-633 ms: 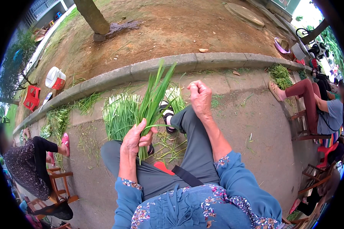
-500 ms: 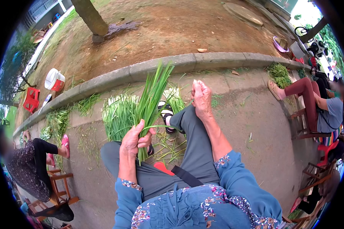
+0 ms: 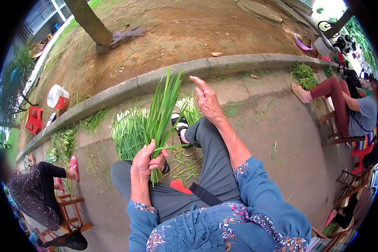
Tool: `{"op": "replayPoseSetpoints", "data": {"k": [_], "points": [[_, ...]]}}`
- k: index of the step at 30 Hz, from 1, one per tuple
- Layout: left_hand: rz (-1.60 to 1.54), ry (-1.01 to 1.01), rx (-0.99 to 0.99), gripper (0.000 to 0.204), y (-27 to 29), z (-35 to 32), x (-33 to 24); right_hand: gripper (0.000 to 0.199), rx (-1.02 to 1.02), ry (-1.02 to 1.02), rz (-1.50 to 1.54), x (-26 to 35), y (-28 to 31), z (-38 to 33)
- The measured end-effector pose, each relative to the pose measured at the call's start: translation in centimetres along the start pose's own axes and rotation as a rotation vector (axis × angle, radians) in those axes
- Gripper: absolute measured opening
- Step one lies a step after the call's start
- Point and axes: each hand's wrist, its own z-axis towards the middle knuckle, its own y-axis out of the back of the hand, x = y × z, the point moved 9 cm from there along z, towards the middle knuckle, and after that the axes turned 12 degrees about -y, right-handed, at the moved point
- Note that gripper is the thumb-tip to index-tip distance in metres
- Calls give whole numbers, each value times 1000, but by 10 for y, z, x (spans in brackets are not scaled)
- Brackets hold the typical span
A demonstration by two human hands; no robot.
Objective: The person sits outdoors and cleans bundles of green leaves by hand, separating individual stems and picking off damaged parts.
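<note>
A bunch of long green garlic chives (image 3: 158, 115) stands upright in my left hand (image 3: 144, 159), whose fingers wrap round its lower part above my lap. Some blades lean out to the right of the bunch. To its right, my right hand (image 3: 209, 104) is raised over my knee, apart from the chives, with its index finger stretched out and nothing visible in it. Behind the bunch lies a thick pile of chives (image 3: 128, 133) with pale ends facing away from me. A smaller pile (image 3: 190, 110) lies past my striped shoe (image 3: 179, 125).
Loose stems (image 3: 187, 166) litter the ground between my feet. A curb (image 3: 189, 68) runs across ahead. Far left stand a white-and-red bucket (image 3: 58, 97) and a red stool (image 3: 34, 119). Seated people are on the left (image 3: 31, 193) and right (image 3: 361, 119), with green heaps (image 3: 304, 75) near them.
My right hand has moved left toward the chives, and its closed fingers have stretched out. My left hand keeps its hold on the bunch. The whole view has shifted slightly.
</note>
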Motion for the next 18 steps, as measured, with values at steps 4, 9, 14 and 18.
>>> {"op": "replayPoseSetpoints", "data": {"k": [4,9,14,18], "points": [[67,44,-15,56,2,-2,5,31,1,-49,-15,-6,-3,4],[154,93,-33,56,1,-2,9,34,-96,92,34,0,8,4],[150,160,-38,49,-6,-4,18,31,43,158,101,9,4,3],[145,167,-44,44,-10,-3,20,29,163,-6,82,-5,1,-2]]}}
